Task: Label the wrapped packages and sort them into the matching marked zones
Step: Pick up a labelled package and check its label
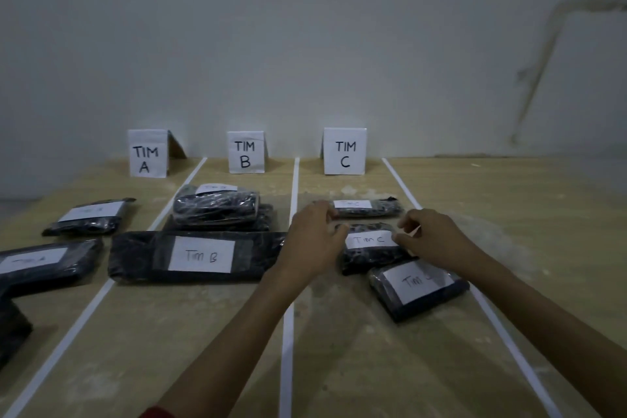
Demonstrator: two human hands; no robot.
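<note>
In the zone in front of the TIM C sign [345,152] lie three black wrapped packages with white labels. The middle package [369,253] reads "Tim C". My left hand [314,241] grips its left end with curled fingers. My right hand [431,236] pinches its right end beside the label. A labelled package [366,208] lies just beyond it. A third one [419,287] lies nearer to me, tilted, its right edge over the tape line.
White tape lines [288,332] divide the wooden table into zones. The TIM B sign [246,153] stands behind a stack [217,207] and a long "Tim B" package [196,256]. The TIM A sign [147,154] stands behind two packages [90,217] [47,263]. A dark object [10,326] sits at the left edge.
</note>
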